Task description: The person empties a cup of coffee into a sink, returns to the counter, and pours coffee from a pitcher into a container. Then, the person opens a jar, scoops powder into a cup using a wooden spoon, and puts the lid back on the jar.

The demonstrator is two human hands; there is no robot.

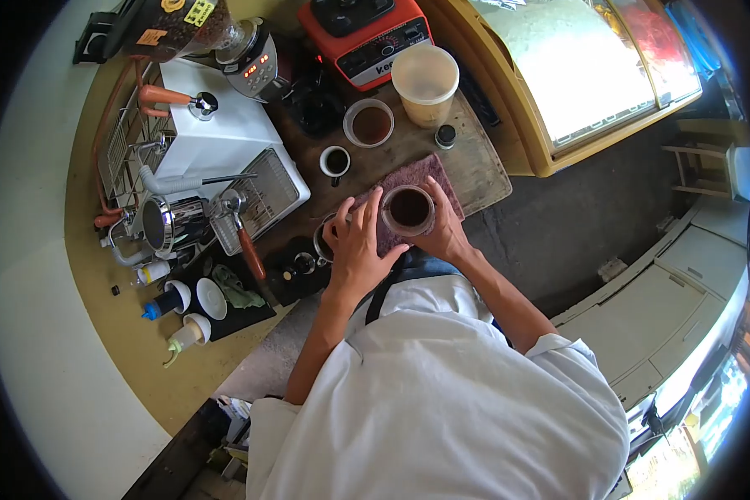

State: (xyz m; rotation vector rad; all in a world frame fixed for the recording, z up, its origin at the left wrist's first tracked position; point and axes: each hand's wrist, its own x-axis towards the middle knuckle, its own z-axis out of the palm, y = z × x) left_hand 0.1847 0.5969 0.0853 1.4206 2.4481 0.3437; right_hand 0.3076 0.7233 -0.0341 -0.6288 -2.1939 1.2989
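And there it was, the clear round cup (408, 208), in the right hand (443, 233), fingers curved round its side; dark brown liquid filled the view through its mouth, nearly black in the middle, inside a pale, see-through rim; it sat right over the purplish-red cloth (443, 171), close to the person's waist, though whether it rested there or was lifted could not be told! The left hand (357, 250) was just beside it, fingers spread and bent, near a partly hidden round vessel (322, 242); whether it gripped anything, one could not tell.

Out across the worn brown wooden surface (485, 179) it was busy; a white cup (336, 162) of dark liquid stood beyond the cloth, then a clear tub (368, 125) of reddish-brown liquid, a tall translucent container (425, 87) and a small dark-lidded jar (446, 137); behind them came a red appliance (362, 50); to the left, a white coffee machine (225, 117) with wooden-handled fittings; over on the right, a yellow-framed display case (550, 154), a dark floor (542, 217) and pale cabinets (642, 308) curving away.
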